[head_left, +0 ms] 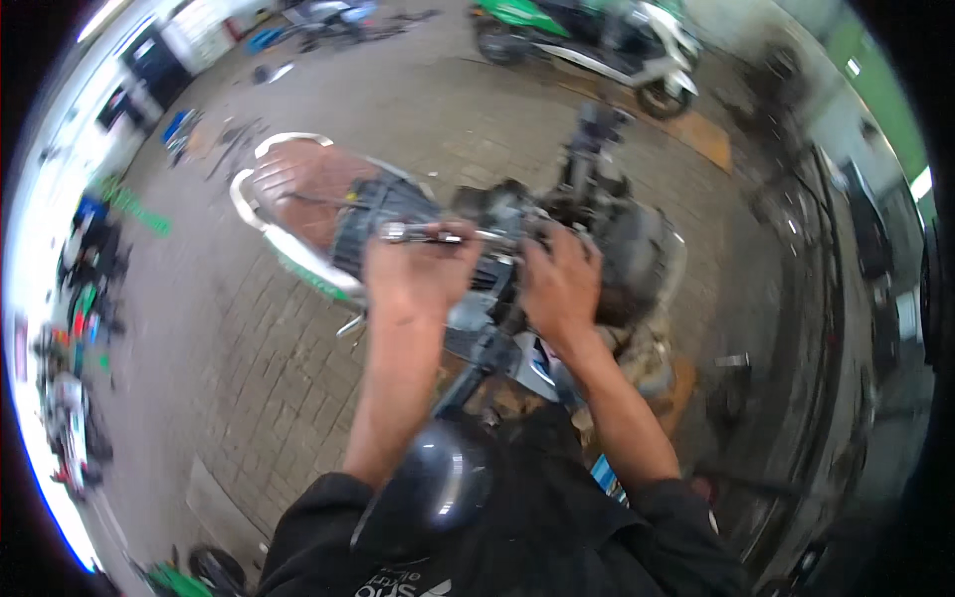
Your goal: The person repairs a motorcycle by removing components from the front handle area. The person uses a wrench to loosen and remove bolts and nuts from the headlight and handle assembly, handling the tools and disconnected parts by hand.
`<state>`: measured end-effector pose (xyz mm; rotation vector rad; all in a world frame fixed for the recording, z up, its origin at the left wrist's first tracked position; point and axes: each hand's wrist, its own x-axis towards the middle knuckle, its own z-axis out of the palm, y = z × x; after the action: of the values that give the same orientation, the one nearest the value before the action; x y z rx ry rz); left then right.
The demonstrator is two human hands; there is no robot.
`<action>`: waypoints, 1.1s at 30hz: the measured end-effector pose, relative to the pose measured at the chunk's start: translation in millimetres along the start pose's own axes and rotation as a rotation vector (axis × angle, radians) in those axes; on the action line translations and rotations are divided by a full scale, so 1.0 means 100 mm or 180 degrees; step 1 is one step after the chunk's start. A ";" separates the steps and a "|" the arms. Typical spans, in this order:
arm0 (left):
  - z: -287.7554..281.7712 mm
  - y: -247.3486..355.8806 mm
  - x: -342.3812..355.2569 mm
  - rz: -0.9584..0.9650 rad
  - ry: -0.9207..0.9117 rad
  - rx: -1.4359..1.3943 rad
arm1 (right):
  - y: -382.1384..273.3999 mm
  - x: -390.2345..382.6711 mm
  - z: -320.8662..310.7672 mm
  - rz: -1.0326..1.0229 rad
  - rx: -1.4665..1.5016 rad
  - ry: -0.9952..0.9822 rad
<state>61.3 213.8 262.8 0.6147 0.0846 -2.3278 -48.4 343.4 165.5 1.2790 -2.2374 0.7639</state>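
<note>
- left hand (416, 271) is clenched around a shiny metal wrench (423, 235), mid frame.
- right hand (560, 282) presses on the grey, stripped motorbike (617, 249); its grip is hidden, cannot tell.

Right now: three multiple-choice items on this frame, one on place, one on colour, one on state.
1. Where is the ratchet wrench?
A in the left hand
B on the paved floor
C on the seat

2. What colour is the parked scooter at the top?
A red
B green and white
C yellow

3. What is the right hand doing?
A hanging free
B holding a phone
C pressed on the motorcycle's engine area

Key: 1 A, fingers wrap its handle; 2 B, green body with white panels; 3 C, fingers rest on the parts.
</note>
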 end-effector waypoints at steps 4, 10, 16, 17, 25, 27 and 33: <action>-0.12 0.31 0.05 -0.0071 -0.0287 0.0319 | -0.09 0.07 0.14 -0.0141 -0.0035 -0.0145; -0.06 0.28 0.28 -0.0170 0.0170 0.0438 | 0.07 -0.01 0.17 -0.0116 0.0104 0.0228; -0.10 0.46 0.32 -0.0114 -0.0175 0.0600 | -0.01 0.06 0.15 0.0084 0.0608 -0.0265; -0.12 0.51 0.34 -0.0151 -0.0202 0.0687 | -0.02 0.08 0.13 0.0069 0.0633 -0.0328; -0.17 0.41 0.27 -0.0226 -0.0342 0.0709 | 0.04 0.15 0.15 0.0341 0.0511 -0.0250; -0.15 0.42 0.21 -0.0237 -0.0344 0.0637 | -0.03 0.09 0.19 0.0260 0.0331 -0.0173; 0.09 0.11 -0.05 -0.0192 -0.0134 0.0768 | 0.05 0.17 0.01 0.0264 0.0226 -0.0121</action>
<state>68.5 206.6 274.5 0.6887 -0.2029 -2.4280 -61.0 334.6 173.9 1.2496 -2.3251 0.8635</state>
